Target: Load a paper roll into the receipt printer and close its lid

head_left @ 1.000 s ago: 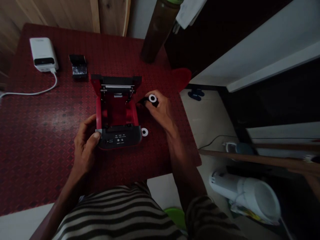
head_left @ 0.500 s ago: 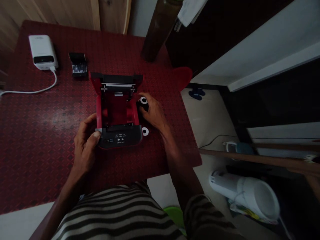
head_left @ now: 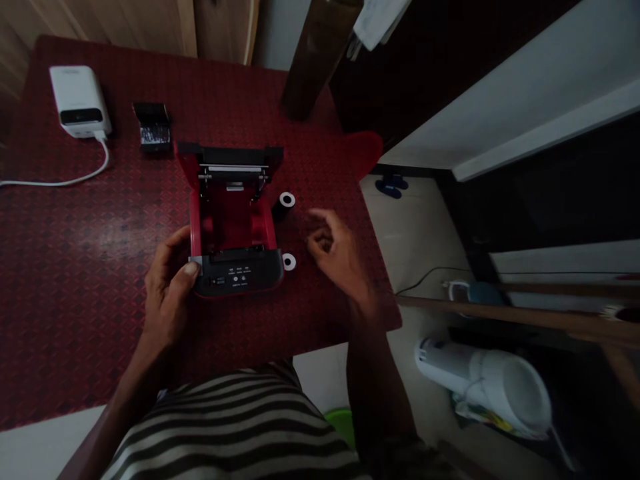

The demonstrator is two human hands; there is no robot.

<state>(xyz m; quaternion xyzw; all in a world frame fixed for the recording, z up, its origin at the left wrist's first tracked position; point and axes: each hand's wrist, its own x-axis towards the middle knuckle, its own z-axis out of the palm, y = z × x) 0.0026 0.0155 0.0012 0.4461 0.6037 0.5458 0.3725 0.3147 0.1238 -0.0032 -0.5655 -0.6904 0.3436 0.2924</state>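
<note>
Red diamond-patterned table top (head_left: 90,280) fills the left and centre of my view; its right edge drops to a pale floor (head_left: 415,227). A dark unit with a white ledge (head_left: 525,113) takes the upper right, and wooden panelling (head_left: 125,20) backs the table on the far side. A white appliance (head_left: 495,393) lies on the floor at lower right. A tall dark bottle (head_left: 313,67) stands at the table's far edge.

I record the printer (head_left: 230,220) at mid-table, with its lid tipped back and the red bay showing. My operator's left hand (head_left: 167,293) is clamped on its front left corner, thumb on the grey panel. The right hand (head_left: 335,253) hangs just right of the printer, fingers loosely curled and holding nothing; it is slightly blurred.

A white power bank (head_left: 77,100) with its cable (head_left: 75,179) sits at far left, with a small black object (head_left: 151,127) beside it, its kind not discernible.

A black spool (head_left: 286,201) lies against the printer's right side. A white disc (head_left: 289,261) lies at the front right corner. Both lie between the printer and the right hand, and the printer's right wall stands between them and the bay.
</note>
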